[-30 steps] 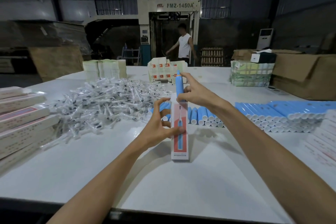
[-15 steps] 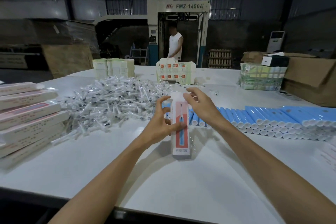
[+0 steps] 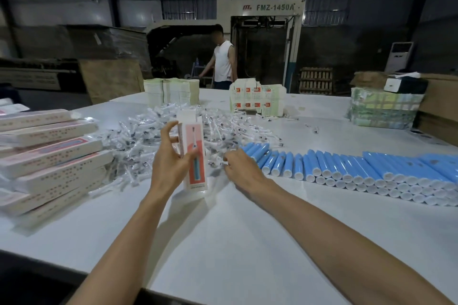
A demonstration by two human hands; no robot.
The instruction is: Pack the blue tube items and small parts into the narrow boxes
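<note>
My left hand (image 3: 171, 163) grips a narrow pink-and-white box (image 3: 195, 156), upright on the table with its top flap open. Whether a tube is inside cannot be seen. My right hand (image 3: 241, 168) is low over the table just right of the box, fingers curled at the edge of the heap of small bagged parts (image 3: 158, 141); it seems to pinch a small part, though blur hides it. A long row of blue tubes (image 3: 359, 171) with white caps lies to the right.
Filled narrow boxes (image 3: 49, 156) are stacked at the left. Flat box blanks (image 3: 257, 100), pale stacks (image 3: 173, 90) and a wrapped bundle (image 3: 384, 109) stand at the back of the white table (image 3: 223, 242). A person stands by a machine beyond it.
The blue tube that my right hand was pushing down has gone into the box. My right hand then left the box top and dropped to the parts heap beside it.
</note>
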